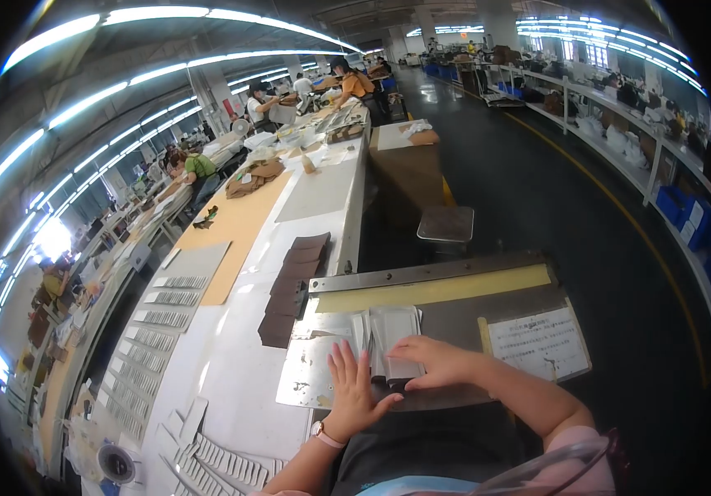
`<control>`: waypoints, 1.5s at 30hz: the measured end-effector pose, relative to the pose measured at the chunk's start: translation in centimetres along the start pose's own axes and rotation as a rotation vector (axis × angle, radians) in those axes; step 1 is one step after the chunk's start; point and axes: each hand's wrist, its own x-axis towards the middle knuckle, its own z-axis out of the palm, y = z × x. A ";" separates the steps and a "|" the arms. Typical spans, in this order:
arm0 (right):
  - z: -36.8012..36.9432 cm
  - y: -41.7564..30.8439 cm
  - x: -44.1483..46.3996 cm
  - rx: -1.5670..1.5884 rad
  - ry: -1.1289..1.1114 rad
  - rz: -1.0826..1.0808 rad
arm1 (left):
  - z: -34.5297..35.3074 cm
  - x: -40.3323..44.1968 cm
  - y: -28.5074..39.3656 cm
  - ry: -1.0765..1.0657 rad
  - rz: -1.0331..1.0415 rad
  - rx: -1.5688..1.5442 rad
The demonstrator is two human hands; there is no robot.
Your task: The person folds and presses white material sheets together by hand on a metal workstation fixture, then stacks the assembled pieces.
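My left hand point(354, 388), a watch on its wrist, lies flat with fingers spread over the near left part of a metal-edged board point(301, 384). Beside it, my right hand point(436, 362) reaches in from the right, thumb and fingers apart. Its fingertips are at the near end of some pale, translucent strips point(397, 322) on the board. A small dark piece point(395, 383) shows between the two hands, partly hidden by the fingers. Whether the right fingers touch it, I cannot tell.
Overlapping dark brown pieces point(293, 285) lie left of the board. A printed sheet point(537, 343) is at its right. Rows of grey strips point(144, 355) cover the left table. A stool point(446, 224) stands beyond the board. Several people work farther along the tables.
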 end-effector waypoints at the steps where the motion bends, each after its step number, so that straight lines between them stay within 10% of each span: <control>1: 0.1 -0.2 0.0 -0.023 0.009 -0.002 | 0.3 0.0 0.2 -0.026 -0.013 -0.014; 9: -0.3 0.6 -0.7 0.121 0.140 0.039 | 0.4 0.7 0.9 -0.279 -0.119 0.072; 14: -6.8 1.2 -2.8 0.312 0.932 0.331 | 0.7 0.4 0.8 -0.299 -0.111 0.109; 16: -7.4 2.4 -2.9 0.115 1.116 0.114 | 0.4 0.7 1.1 -0.293 -0.101 0.120; 19: -6.5 4.7 -3.5 -0.542 0.838 0.055 | -0.7 1.1 1.3 -0.288 -0.069 0.101; 22: -3.2 5.2 -4.6 -0.631 0.111 0.404 | -1.4 2.9 1.3 -0.271 -0.045 -0.029; 25: -4.7 4.4 -2.7 -0.604 -0.028 0.518 | -1.1 6.4 2.2 -0.273 -0.038 -0.073; 45: -3.7 11.8 0.1 -0.662 0.348 0.327 | 3.6 13.3 0.9 -0.602 -0.019 0.108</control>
